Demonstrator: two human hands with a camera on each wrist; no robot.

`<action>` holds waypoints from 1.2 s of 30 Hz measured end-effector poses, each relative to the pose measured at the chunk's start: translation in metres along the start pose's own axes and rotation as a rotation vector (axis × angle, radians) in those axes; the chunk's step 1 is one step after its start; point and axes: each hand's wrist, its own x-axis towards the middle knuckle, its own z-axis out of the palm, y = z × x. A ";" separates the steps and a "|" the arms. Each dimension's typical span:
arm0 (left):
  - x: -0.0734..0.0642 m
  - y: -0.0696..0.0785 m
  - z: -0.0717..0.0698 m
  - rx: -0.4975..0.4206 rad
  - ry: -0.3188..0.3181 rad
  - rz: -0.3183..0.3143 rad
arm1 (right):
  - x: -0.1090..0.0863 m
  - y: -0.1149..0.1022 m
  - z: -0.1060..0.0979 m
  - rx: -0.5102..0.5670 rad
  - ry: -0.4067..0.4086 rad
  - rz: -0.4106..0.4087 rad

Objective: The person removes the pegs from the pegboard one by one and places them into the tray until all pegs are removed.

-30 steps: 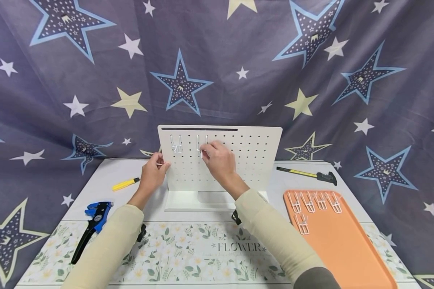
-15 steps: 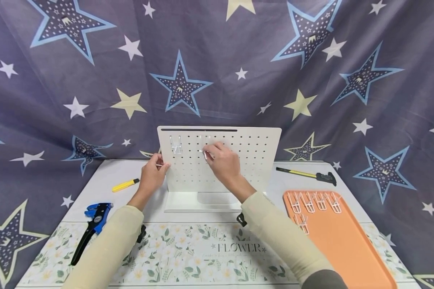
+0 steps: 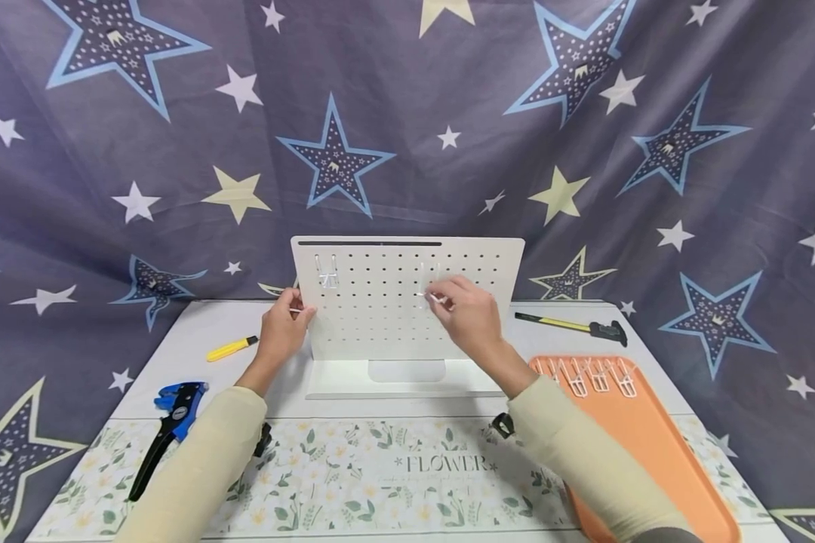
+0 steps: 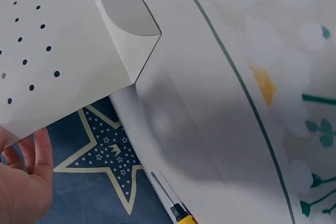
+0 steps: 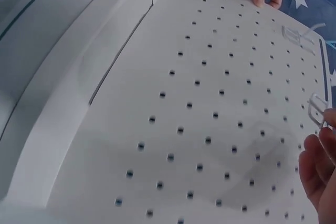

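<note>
A white pegboard (image 3: 373,324) stands upright on its base in the middle of the table. My left hand (image 3: 281,329) grips its left edge, thumb in front and fingers behind, as the left wrist view also shows. Right of the board's centre, my right hand (image 3: 472,313) pinches a white wire hook (image 5: 316,109) close to the upper holes. Whether its prongs are in any holes I cannot tell. Another wire hook (image 3: 327,275) hangs at the board's upper left corner. In the right wrist view my right hand shows only partly at the edge.
An orange tray (image 3: 645,445) on the right bears several wire hooks (image 3: 599,377), partly hidden by my right arm. Behind it lies a black and yellow caliper (image 3: 577,326). On the left are a yellow-handled tool (image 3: 227,349) and blue-black wire strippers (image 3: 176,411). A starry curtain hangs behind.
My right hand has drawn the wire hook away from the left-of-centre holes and carried it rightward across the board. My left hand has kept its grip on the edge.
</note>
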 end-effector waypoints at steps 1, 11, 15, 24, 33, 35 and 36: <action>0.000 0.000 0.000 -0.001 0.000 0.001 | -0.002 0.003 -0.005 0.001 0.000 0.001; 0.001 0.001 -0.001 -0.007 -0.006 -0.002 | -0.023 0.044 -0.053 0.047 -0.055 0.071; 0.001 0.001 -0.001 -0.006 -0.004 -0.001 | -0.035 0.060 -0.071 0.014 -0.115 0.117; 0.000 0.002 -0.002 -0.009 -0.007 0.009 | -0.059 0.090 -0.114 -0.068 -0.293 0.225; 0.001 0.001 -0.001 -0.003 -0.014 -0.004 | -0.087 0.120 -0.152 -0.093 -0.386 0.266; 0.000 0.001 -0.001 0.001 -0.015 -0.006 | -0.094 0.126 -0.159 -0.102 -0.420 0.269; 0.000 0.001 -0.001 0.003 -0.015 -0.008 | -0.097 0.128 -0.163 -0.105 -0.437 0.267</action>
